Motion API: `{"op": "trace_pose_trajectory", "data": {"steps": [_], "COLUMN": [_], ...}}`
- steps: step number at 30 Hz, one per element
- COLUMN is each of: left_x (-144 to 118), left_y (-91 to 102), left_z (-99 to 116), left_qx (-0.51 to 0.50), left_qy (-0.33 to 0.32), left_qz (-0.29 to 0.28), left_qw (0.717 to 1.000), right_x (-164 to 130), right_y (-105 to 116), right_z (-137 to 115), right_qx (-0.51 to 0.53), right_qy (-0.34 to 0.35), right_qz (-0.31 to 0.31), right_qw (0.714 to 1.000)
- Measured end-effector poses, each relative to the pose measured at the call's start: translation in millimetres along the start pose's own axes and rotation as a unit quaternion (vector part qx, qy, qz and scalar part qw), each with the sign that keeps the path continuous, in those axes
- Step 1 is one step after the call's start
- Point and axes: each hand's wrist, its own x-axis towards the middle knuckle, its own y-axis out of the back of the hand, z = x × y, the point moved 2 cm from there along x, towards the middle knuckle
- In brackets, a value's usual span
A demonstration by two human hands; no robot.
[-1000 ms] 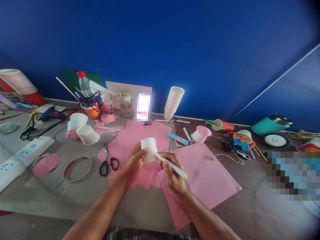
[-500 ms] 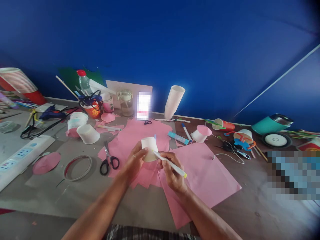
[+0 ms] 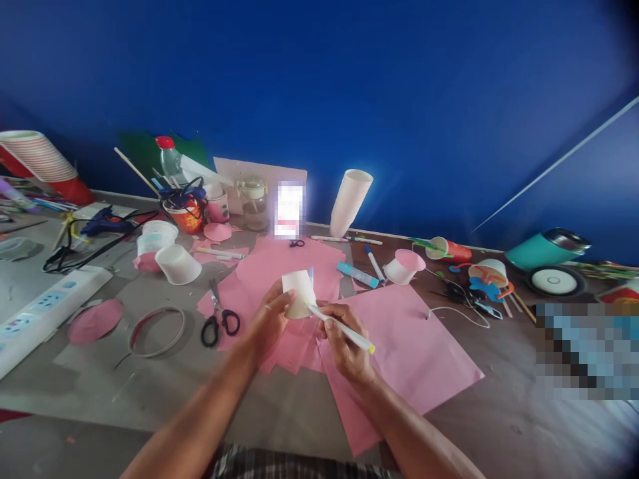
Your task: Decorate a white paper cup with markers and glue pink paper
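A white paper cup (image 3: 298, 291) is held by my left hand (image 3: 271, 316), with the thumb across its side. My right hand (image 3: 347, 342) grips a white marker with a yellow end (image 3: 348, 330) like a pen. The marker's tip meets the lower right side of the cup, or comes very close to it. Beneath both hands lie overlapping sheets of pink paper (image 3: 399, 352). Black-handled scissors (image 3: 217, 320) rest with blades parted to the left of my left hand. Beyond my right hand are a blue glue stick (image 3: 357, 274) and a blue-capped marker (image 3: 375, 264).
A tall stack of white cups (image 3: 351, 203) leans near the blue wall. A tape roll (image 3: 157, 331), a loose white cup (image 3: 178, 265) and a power strip (image 3: 42, 316) lie left. Rightward are a pink-topped cup (image 3: 404, 267) and a teal flask (image 3: 546, 249).
The view has shifted slightly, so the table things sit a little further right. Both hands keep their hold, and the marker tip stays at the cup's lower side.
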Motion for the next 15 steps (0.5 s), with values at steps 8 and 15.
{"op": "trace_pose_trajectory", "data": {"steps": [8, 15], "left_x": [-0.5, -0.2], "left_y": [2.2, 1.7], "left_z": [-0.9, -2.5], "left_qx": [0.000, 0.014], "left_qy": [0.005, 0.005], "left_qz": [0.009, 0.014], "left_qw": [1.000, 1.000], "right_x": [-0.8, -0.8], "right_y": [-1.1, -2.1], "right_z": [-1.6, -2.0], "right_qx": [0.032, 0.021], "right_qy": [-0.007, -0.025], "right_qz": [-0.002, 0.015], "right_qw": [0.999, 0.999]}}
